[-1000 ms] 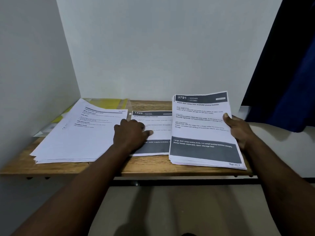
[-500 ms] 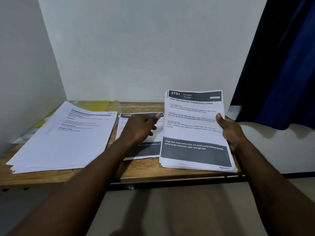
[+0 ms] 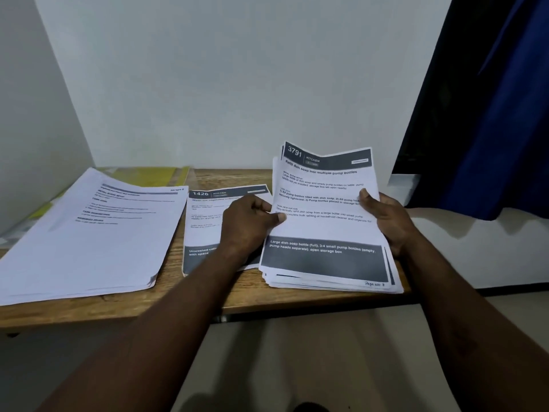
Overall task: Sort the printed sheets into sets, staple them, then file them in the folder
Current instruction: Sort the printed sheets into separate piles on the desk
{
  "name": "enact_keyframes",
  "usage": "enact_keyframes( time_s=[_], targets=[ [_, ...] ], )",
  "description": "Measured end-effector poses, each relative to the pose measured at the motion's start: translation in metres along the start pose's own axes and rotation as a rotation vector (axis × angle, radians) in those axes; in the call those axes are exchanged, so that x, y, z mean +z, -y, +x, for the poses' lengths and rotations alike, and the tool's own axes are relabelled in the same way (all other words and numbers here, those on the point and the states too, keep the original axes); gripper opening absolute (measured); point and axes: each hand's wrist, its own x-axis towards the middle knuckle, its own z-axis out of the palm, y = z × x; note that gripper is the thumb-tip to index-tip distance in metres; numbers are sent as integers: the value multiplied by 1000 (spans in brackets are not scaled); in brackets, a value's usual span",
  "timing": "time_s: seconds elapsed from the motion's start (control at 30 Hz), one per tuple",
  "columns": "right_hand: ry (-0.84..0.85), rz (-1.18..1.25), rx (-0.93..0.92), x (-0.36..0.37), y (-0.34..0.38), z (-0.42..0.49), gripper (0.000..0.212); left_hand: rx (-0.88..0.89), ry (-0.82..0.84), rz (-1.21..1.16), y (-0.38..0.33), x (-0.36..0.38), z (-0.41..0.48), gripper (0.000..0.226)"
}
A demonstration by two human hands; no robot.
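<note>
Head view, left hand [image 3: 248,226] pinching the left edge of the 3791 stack [image 3: 326,221], right hand [image 3: 383,221] gripping its right edge, top sheets bowed upward, stack's near end on the wooden shelf [image 3: 190,304], beside the 1426 sheet [image 3: 205,221].

Bare left hand [image 3: 246,226], bare right hand [image 3: 386,224], bare forearms [image 3: 166,322]

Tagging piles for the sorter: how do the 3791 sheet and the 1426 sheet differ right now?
The 3791 sheet is raised and bowed, gripped by left hand and right hand; the 1426 sheet lies flat on the table. 3791 tops a thick stack; 1426 looks thin. Shared: dark KITCHEN header, dark bottom band.
</note>
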Motion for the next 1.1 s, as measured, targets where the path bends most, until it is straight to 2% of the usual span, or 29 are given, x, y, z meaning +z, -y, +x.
enact_keyframes(
  time_s=[0.2,0.37,0.47,0.57,0.63,0.83,0.93,1.03,1.1],
  targets=[
    [-33,-12,-31,-3,-2,3,21,21,-54,33,1,0,5,26],
    [-50,-13,-50,-4,-3,5,23,150,-207,126,-9,-12,-7,24],
    [-53,20,-32,-6,-4,5,19,110,-338,72,-16,-29,-12,20],
    [-58,29,-25,-5,-2,3,17,61,-405,154,-14,-54,-12,11],
    [-70,25,-26,-4,-1,2,17,38,-386,273,-9,-71,-11,14],
    [-67,-51,-59,0,0,0,16,19,-209,688,10,-87,-20,57],
    [-65,-130,-85,4,-3,0,18,46,-152,883,9,-82,-22,69],
    [-60,-197,-101,8,-6,2,19,228,-146,1049,3,-71,-22,54],
    [-65,-212,-102,9,-6,3,20,355,-63,1009,-2,-61,-22,42]
  ],
)
